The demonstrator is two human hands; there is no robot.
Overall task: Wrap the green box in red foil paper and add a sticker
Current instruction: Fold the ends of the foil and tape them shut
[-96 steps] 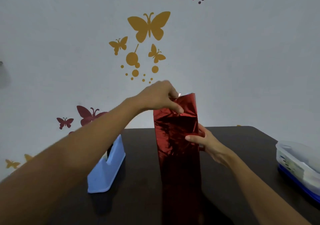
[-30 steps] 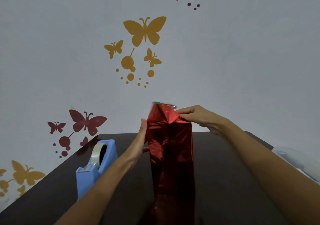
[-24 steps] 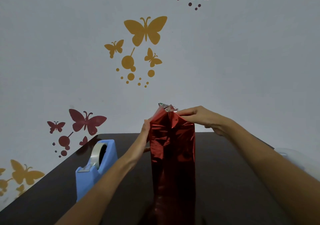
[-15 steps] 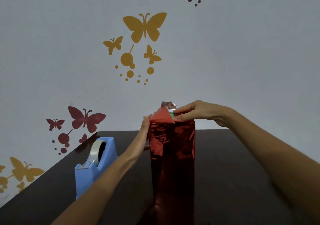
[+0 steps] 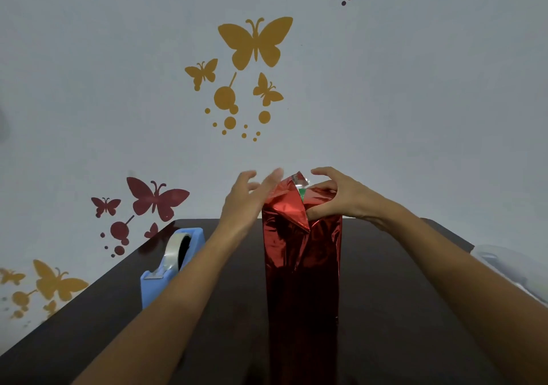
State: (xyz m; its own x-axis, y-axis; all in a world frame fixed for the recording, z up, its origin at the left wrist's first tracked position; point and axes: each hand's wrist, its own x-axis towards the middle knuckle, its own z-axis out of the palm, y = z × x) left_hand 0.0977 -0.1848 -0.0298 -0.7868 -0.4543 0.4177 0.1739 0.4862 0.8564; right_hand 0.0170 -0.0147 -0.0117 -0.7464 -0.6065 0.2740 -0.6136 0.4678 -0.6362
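A tall box stands upright on the dark table (image 5: 400, 310), wrapped in shiny red foil paper (image 5: 302, 281). At its top a triangular foil flap folds down over the front, and a sliver of the green box (image 5: 302, 192) shows beside it. My left hand (image 5: 247, 197) is blurred at the box's upper left, fingers spread and straight, its fingertips by the foil's top edge. My right hand (image 5: 335, 196) curls over the top right corner, thumb pressed on the front foil and fingers arched over the top. No sticker is visible.
A blue tape dispenser (image 5: 170, 266) with a clear tape roll sits on the table to the left of the box. A white lidded container (image 5: 516, 272) lies at the table's right edge. Butterfly decals cover the wall behind.
My left hand has lifted from the box's left side and opened near the top. My right hand shifted from pinching the top fold to curling over the top right corner.
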